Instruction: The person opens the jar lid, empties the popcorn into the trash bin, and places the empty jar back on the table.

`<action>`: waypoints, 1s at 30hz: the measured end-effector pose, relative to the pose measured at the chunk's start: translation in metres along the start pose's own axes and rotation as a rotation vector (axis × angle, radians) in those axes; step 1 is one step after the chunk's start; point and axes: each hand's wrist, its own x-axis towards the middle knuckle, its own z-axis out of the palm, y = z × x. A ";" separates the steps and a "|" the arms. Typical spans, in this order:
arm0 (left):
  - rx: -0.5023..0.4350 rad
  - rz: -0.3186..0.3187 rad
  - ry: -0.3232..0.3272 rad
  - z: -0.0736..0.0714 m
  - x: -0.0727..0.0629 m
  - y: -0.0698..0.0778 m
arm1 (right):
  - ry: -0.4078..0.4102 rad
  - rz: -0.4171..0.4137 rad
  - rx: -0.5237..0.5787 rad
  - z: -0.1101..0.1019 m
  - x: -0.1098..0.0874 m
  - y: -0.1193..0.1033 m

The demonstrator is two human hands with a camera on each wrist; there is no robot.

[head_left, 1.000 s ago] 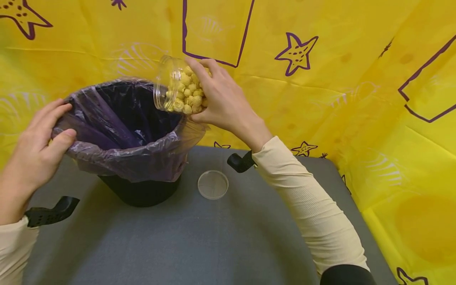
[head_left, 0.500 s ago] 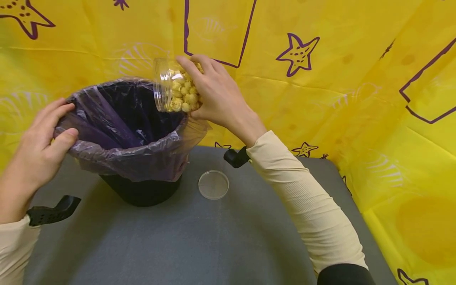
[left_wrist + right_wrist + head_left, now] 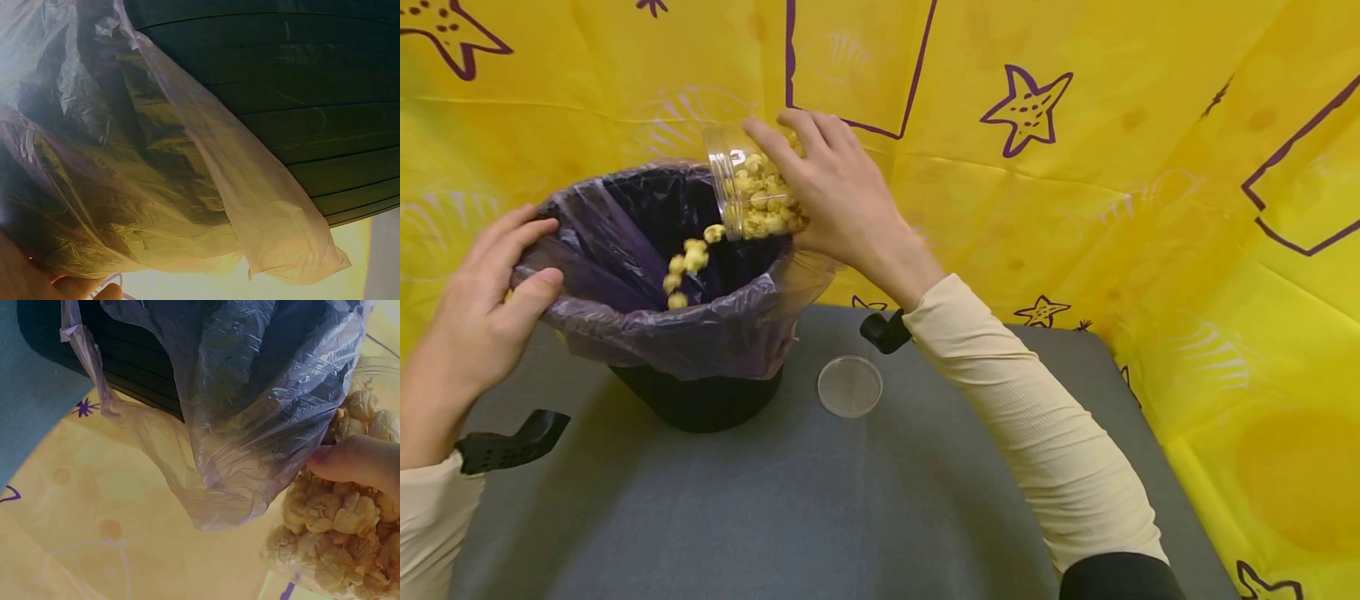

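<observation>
My right hand [image 3: 842, 196] grips a clear plastic jar [image 3: 727, 183] of yellow popcorn [image 3: 763, 196], tipped on its side with its mouth over the trash can's opening. Several popcorn pieces [image 3: 695, 254] are dropping from the mouth into the can. The black trash can [image 3: 700, 400] stands on the table, lined with a translucent purple bag [image 3: 662, 342] folded over its rim. My left hand [image 3: 493, 308] holds the lined rim on the left side, thumb outside and fingers at the edge. In the right wrist view, my thumb [image 3: 359, 461] presses on the jar's side beside the bag.
A round clear lid [image 3: 850, 387] lies on the grey table [image 3: 820, 517] right of the can. Behind and to the right hangs a yellow cloth [image 3: 1120, 208] printed with starfish. Black camera mounts [image 3: 512, 442] sit on both wrists.
My right hand has moved left with the jar and tilted its mouth further down. Popcorn now falls out of it into the can. The left hand has stayed in place.
</observation>
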 end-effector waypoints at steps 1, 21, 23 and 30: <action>-0.002 0.001 0.001 0.000 0.000 0.000 | 0.004 -0.006 -0.005 0.000 0.000 -0.001; -0.006 0.015 0.016 0.000 0.001 -0.001 | 0.084 -0.121 -0.134 -0.001 0.003 -0.016; -0.005 0.014 0.014 0.000 0.001 -0.001 | 0.090 -0.132 -0.144 -0.001 0.003 -0.017; -0.001 0.004 -0.008 -0.001 0.000 0.000 | 0.108 -0.165 -0.161 0.001 0.002 -0.018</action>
